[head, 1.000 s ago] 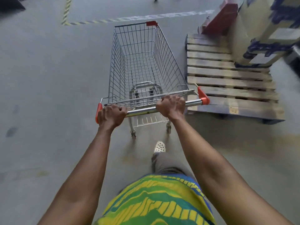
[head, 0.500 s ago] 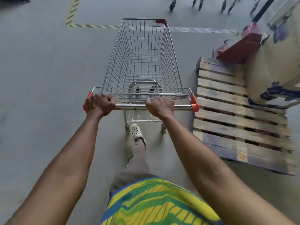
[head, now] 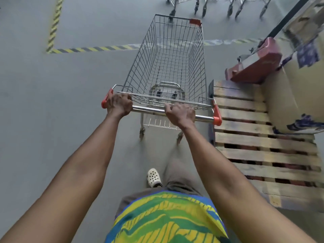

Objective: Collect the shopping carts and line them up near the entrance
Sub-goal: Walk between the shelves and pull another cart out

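Fingers (head: 172,108) of the left hand (head: 119,106) and right hand (head: 181,114) curl tight round the handle (head: 149,109) of the cart (head: 168,67), mid-push across the floor (head: 52,120) beside a pallet (head: 254,137). Next (my guess): steer its nose into the parked carts (head: 201,7) ahead.

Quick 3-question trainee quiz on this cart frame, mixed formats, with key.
1. True or false: the left hand and right hand both grip the handle bar of the cart.
2. What lies on the floor right of the cart? A) wooden pallet B) traffic cone C) bucket
3. Fill in: the cart holds ___.
Key: 1 true; 2 A; 3 nothing.
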`<move>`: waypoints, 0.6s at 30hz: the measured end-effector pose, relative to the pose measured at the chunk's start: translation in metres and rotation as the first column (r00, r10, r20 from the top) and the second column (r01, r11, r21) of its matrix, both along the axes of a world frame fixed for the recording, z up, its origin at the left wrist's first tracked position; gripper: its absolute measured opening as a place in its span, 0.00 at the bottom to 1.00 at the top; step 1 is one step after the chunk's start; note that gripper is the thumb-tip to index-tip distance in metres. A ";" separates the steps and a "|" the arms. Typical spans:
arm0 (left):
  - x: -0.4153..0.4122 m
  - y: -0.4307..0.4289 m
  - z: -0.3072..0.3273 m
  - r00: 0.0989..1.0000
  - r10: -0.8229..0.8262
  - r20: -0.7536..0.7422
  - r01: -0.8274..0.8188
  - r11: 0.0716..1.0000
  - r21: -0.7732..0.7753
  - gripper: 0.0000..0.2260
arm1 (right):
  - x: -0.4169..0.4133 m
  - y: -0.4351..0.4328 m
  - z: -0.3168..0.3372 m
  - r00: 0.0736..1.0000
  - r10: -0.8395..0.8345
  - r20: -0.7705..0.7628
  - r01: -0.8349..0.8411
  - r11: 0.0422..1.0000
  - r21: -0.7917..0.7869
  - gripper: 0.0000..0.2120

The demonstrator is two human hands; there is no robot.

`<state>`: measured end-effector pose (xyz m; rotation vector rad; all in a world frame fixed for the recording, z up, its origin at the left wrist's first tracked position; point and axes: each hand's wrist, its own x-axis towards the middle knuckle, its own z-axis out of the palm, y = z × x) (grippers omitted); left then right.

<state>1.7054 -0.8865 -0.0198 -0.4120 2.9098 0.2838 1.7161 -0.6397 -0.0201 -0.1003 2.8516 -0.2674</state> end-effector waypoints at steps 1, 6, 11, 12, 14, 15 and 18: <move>-0.023 0.001 0.002 1.000 -0.019 -0.006 0.019 1.000 -0.002 0.20 | -0.022 0.001 -0.001 1.000 -0.014 -0.006 0.014 1.000 0.002 0.28; -0.137 0.001 0.009 0.997 -0.055 -0.060 0.055 0.998 -0.008 0.17 | -0.129 -0.004 -0.008 0.995 -0.091 -0.028 0.090 0.996 -0.020 0.26; -0.259 -0.011 -0.001 0.994 -0.071 -0.077 0.073 0.997 0.022 0.20 | -0.235 -0.012 -0.013 0.989 -0.136 -0.061 0.134 0.990 -0.033 0.30; -0.281 -0.008 0.001 0.990 -0.076 -0.114 0.079 0.997 0.015 0.20 | -0.257 -0.012 -0.012 0.988 -0.143 -0.061 0.141 0.989 -0.041 0.30; -0.324 -0.003 0.002 0.984 -0.076 -0.160 0.075 0.997 -0.013 0.19 | -0.298 -0.009 -0.007 0.988 -0.147 -0.049 0.144 0.988 -0.058 0.30; -0.343 -0.001 0.001 0.985 -0.071 -0.154 0.069 0.998 -0.012 0.18 | -0.319 -0.006 -0.006 0.987 -0.152 -0.047 0.149 0.987 -0.062 0.30; -0.398 0.009 -0.005 0.991 -0.071 -0.116 0.074 0.997 0.019 0.15 | -0.378 0.008 -0.005 0.986 -0.165 -0.023 0.164 0.985 -0.050 0.29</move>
